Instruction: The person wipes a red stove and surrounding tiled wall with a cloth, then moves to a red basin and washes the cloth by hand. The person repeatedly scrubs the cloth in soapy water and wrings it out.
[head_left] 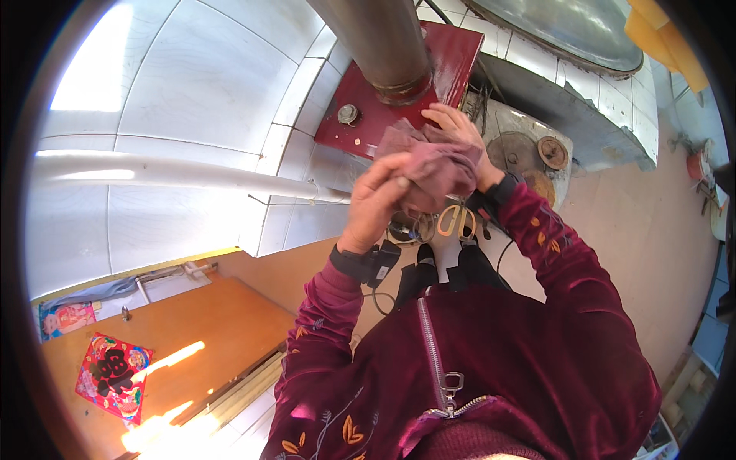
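Note:
A crumpled mauve cloth (440, 167) is bunched between my two hands. My left hand (376, 198) pinches its near left side between thumb and fingers. My right hand (460, 129) lies along its far right side, fingers spread over the fabric; how firmly it grips is hidden. Just beyond the cloth is a dark red metal surface (339, 123) with a thick metal pipe (397, 52) rising from it and a small round metal knob (348, 114) on it. Below my right hand, scissors with yellow handles (456, 221) show near my feet.
A white horizontal pipe (172, 172) runs along the tiled wall at left. To the right are a worn surface with round metal lids (512, 149) and a tiled ledge holding a large metal pan (581, 29). An orange-brown door (230, 322) bears a red diamond-shaped decoration (115, 376).

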{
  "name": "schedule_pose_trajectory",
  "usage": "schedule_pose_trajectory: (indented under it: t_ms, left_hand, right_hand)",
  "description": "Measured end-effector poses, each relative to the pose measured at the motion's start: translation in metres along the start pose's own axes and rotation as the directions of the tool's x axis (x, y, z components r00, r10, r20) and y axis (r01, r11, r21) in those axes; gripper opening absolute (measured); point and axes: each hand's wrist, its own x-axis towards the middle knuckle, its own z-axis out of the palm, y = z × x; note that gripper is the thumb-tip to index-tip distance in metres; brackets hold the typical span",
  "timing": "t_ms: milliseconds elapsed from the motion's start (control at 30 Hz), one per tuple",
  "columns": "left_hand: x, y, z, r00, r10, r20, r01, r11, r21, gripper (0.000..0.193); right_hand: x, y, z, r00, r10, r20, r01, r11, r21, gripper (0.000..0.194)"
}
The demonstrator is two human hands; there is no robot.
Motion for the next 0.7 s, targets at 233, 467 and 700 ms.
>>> schedule_pose_trajectory:
  t_ms: [233,467,700]
  left_hand:
    - [0.002,-0.027,-0.023,0.917,0.393,-0.068,-0.232,0.665,0.71,0.056]
    - [0.028,-0.01,-0.058,0.789,0.591,-0.166,-0.349,0.654,0.671,0.062]
    - [0.147,0.062,-0.113,0.721,0.661,-0.21,-0.19,0.479,0.857,0.054]
  right_hand:
    - [-0.007,-0.095,0.001,0.699,0.506,0.505,-0.649,0.152,0.745,0.032]
    - [0.03,-0.104,0.018,0.793,0.379,0.478,-0.601,0.352,0.718,0.036]
    - [0.02,-0.05,0.027,0.895,0.431,0.119,-0.447,0.863,0.235,0.027]
